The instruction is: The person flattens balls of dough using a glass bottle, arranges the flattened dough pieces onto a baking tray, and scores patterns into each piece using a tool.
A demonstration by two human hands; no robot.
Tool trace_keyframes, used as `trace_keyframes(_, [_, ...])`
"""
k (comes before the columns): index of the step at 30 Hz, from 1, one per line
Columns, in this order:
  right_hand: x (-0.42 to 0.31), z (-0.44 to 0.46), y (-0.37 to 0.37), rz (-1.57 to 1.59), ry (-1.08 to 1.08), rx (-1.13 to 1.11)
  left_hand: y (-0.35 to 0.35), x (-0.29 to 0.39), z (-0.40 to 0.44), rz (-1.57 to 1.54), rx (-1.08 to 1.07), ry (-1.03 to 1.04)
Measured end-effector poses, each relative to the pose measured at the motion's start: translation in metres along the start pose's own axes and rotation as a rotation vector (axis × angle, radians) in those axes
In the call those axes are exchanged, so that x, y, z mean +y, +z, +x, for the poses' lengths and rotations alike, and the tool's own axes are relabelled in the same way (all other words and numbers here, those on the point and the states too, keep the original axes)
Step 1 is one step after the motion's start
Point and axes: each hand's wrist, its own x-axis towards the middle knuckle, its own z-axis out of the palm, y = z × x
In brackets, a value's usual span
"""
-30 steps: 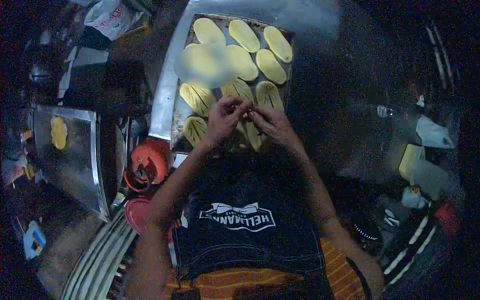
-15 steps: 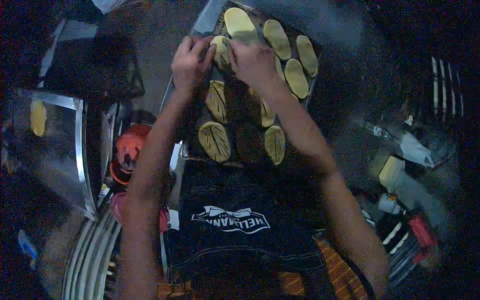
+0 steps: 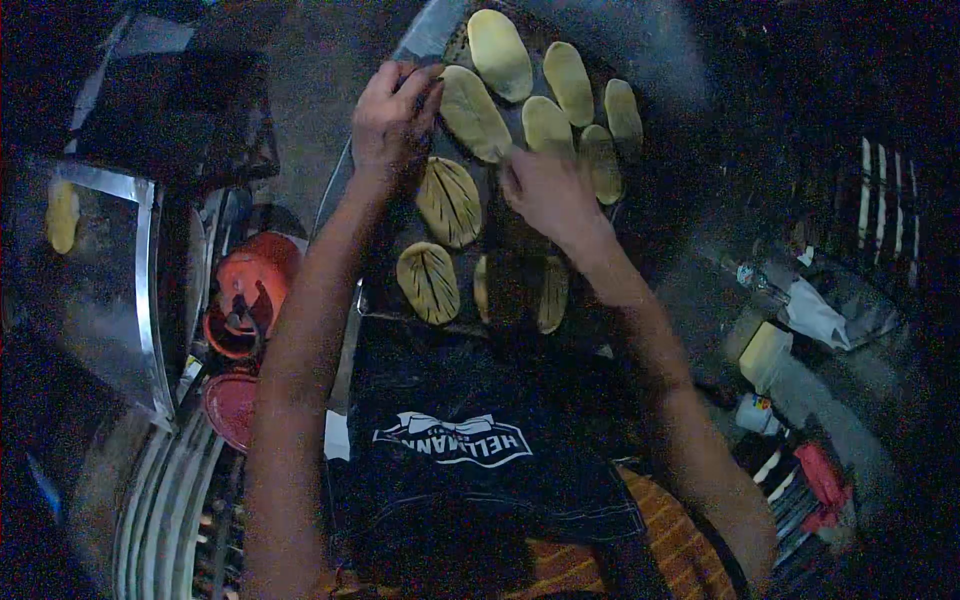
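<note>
A metal tray carries several flat oval dough pieces. My left hand is at the upper left end of an oval dough piece, its fingers bent together; what they grip, if anything, is hidden. At the lower right end of that same piece is my right hand, blurred, with fingers curled and their tips hard to see. Dark slits mark a dough piece below my left hand and another dough piece nearer my apron. Smooth ovals, such as the top dough piece, lie farther up.
To the left are a metal-edged table with a yellow piece on it, an orange container and a red round item. A bottle, a white bag and a yellow block lie at the right.
My right hand has moved down and right, away from my left hand. The upper oval between them now shows more fully. The tray first shifted right in view as my hands moved up it.
</note>
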Motion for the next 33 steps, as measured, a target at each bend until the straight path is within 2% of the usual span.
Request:
trace_keyframes(5, [0.003,-0.003,0.008,0.341,-0.004,0.158,-0.004,0.002,-0.002,-0.046,-0.036,-0.008])
trace_keyframes(7, [-0.014,0.020,0.011,0.388,0.007,0.234,-0.006,0.004,-0.002,-0.036,-0.051,-0.050])
trace_keyframes(10, [-0.029,0.047,0.014,0.427,0.081,0.224,-0.010,0.004,-0.003,-0.016,-0.065,-0.091])
trace_keyframes(14, [-0.038,0.065,0.015,0.417,0.056,0.430,-0.004,-0.003,-0.004,0.044,-0.023,-0.037])
trace_keyframes(20, [-0.039,0.057,0.012,0.298,-0.028,0.285,-0.003,-0.006,-0.003,0.052,-0.009,-0.015])
trace_keyframes(25, [-0.037,0.057,0.012,0.397,0.027,0.450,-0.004,-0.001,-0.002,0.028,-0.037,-0.034])
trace_keyframes(30, [-0.033,0.045,0.019,0.336,-0.001,0.282,-0.006,0.000,-0.003,0.040,-0.035,-0.034])
trace_keyframes(33, [-0.030,0.041,0.017,0.321,-0.016,0.265,-0.007,0.003,-0.003,0.060,-0.043,-0.077])
